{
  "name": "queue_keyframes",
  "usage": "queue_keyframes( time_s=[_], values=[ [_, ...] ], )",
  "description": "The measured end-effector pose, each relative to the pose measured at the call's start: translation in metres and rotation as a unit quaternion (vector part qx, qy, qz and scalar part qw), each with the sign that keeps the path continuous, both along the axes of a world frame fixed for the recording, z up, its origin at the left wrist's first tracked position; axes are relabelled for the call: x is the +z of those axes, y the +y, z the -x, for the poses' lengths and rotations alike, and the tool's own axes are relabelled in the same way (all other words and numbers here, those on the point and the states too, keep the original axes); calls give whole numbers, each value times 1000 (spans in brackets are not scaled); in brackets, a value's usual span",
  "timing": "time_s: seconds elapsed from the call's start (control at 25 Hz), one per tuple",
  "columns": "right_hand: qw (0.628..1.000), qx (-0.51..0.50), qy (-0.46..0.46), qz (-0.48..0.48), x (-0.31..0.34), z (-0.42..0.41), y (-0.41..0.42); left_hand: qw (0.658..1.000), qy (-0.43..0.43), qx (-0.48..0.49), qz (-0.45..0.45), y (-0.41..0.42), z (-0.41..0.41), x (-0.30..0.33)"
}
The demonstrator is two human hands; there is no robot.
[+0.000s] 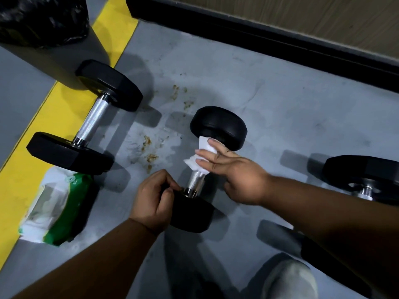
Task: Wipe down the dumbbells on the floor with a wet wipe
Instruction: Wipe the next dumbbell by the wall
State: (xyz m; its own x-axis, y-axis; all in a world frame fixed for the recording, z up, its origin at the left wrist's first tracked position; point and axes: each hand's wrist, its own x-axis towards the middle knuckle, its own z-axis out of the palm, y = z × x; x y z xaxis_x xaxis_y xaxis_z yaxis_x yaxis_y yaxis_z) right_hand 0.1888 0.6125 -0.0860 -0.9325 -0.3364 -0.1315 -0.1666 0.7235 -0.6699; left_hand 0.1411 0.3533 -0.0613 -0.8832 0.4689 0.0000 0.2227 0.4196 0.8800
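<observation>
Grey floor (248,87) spreading under everything, stained with brownish smears (149,147), crossed by a yellow stripe (54,117) at the left and edged by a black skirting (259,33) at the top. Running off the right edge — a third dumbbell (364,178), only one black head and a stub of handle showing. Lying half blurred at lower left, a green-and-white wipes pack (58,208), print unreadable. Cut off at top left, a black bag (43,18).

Standing tilted in the middle, the centre dumbbell (207,167): black rounded heads, bright knurled steel handle, far end raised. Resting whole on the stripe's edge, another dumbbell (86,117).

Clutching the near head at its rim, the left hand (153,201), fingers curled tight. Reaching in from the right, the right hand (235,175) — grip wrapping a white wet wipe (203,156) round the handle's upper part, two fingers lying straight over it, thumb hidden beneath.
</observation>
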Motion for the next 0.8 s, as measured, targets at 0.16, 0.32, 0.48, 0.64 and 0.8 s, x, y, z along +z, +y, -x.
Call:
queue_keyframes(
  time_s=[0.16,0.32,0.48,0.64,0.8],
  values=[
    [989,145,17,-14,-3,-23,-21,999,-18,-6,41,2,6,2],
    [1000,23,20,0,3,-2,2,969,157,-163,98,8,7,23],
    [1000,9,12,-1,-1,-23,-14,938,203,-263,98,13,-14,22],
    [987,149,49,-38,1,-20,-10,928,278,-209,137,15,-19,11],
    [999,7,16,-45,6,4,1,939,258,-201,108,4,-9,8]
  ],
)
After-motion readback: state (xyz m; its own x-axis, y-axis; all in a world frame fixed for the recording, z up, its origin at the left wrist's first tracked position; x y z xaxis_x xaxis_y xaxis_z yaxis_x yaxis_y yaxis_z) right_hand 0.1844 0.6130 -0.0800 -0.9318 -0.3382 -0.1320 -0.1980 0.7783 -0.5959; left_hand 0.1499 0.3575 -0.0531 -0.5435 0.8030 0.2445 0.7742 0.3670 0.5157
